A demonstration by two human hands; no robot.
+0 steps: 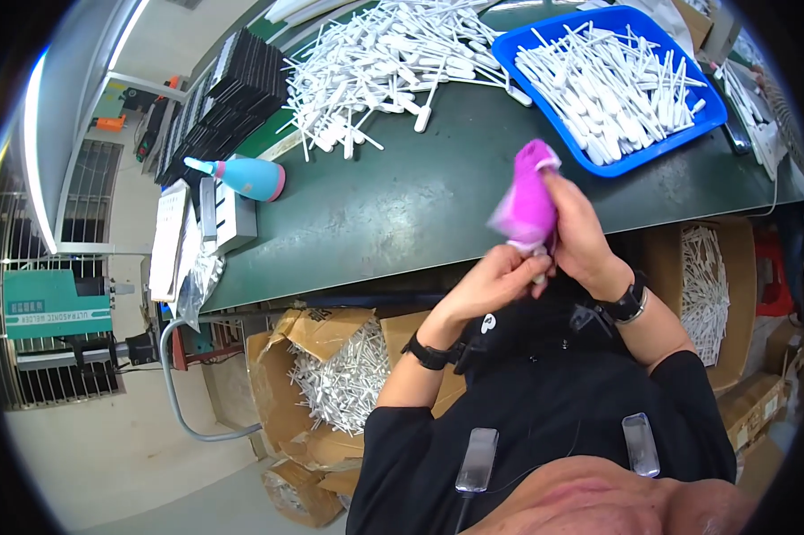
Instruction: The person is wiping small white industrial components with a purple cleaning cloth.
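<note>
A purple cloth (534, 201) with pale edges is bunched up just past the table's near edge, partly smeared by motion. My right hand (580, 227) is closed around its right side. My left hand (502, 281) is closed in a pinch at the cloth's lower end, touching the right hand. A small white bit shows by the left fingertips, but what it belongs to is hidden. Beyond the hands, a blue tray (638, 159) holds many white plastic stick-shaped parts (602, 89) with wider ends.
More white parts (393, 53) lie piled across the green table (357, 209). At left are a teal squeeze bottle (255, 178), stacked black trays (232, 94) and papers (168, 241). Cardboard boxes (272, 392) of white parts stand below the table's near edge.
</note>
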